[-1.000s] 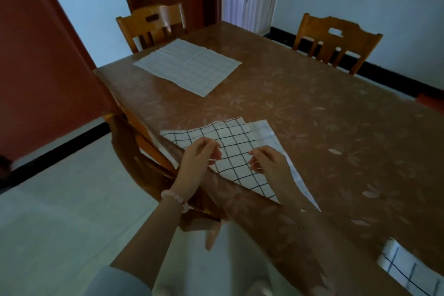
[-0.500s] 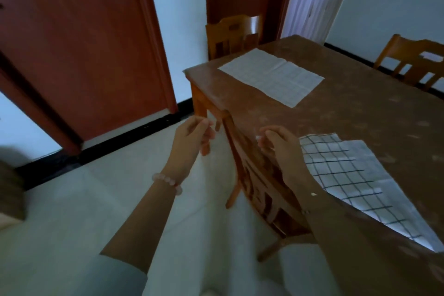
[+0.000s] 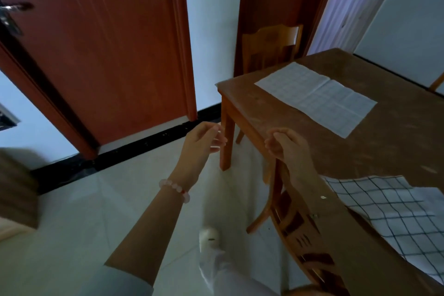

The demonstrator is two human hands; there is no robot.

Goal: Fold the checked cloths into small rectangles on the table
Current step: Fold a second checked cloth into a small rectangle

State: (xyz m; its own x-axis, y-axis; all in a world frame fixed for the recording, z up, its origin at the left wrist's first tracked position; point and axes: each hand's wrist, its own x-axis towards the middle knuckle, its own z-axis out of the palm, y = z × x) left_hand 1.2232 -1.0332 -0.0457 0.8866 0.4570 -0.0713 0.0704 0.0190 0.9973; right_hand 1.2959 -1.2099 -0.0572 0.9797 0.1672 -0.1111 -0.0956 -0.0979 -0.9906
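**Hands.** Both hands hung in the air by the edge of the surface (image 3: 372, 156), well apart from either cloth. The left hand (image 3: 204, 140) was released, its fingers loosely bent and empty. The right hand (image 3: 287, 145) likewise grasped nothing, its fingers loosely curled.

**Cloths.** The pale checked cloth (image 3: 314, 97) lay spread flat at the far end of the surface, with one crease line across its middle. The bold checked cloth (image 3: 384, 209) lay at the near end with one layer turned over another. By appearance it was not yet a small rectangle.

**Obstruction.** A chair (image 3: 298, 226) stood tucked under the near edge.

**Judgement.** The step in hand appeared to be the approach to the pale cloth. It would be done well as follows:
- Pinch two neighbouring corners and carry them onto the opposite pair.
- Match the printed grid lines.
- Press the fold flat before halving again.

**Risk.** The cloth could slide on the glossy top.
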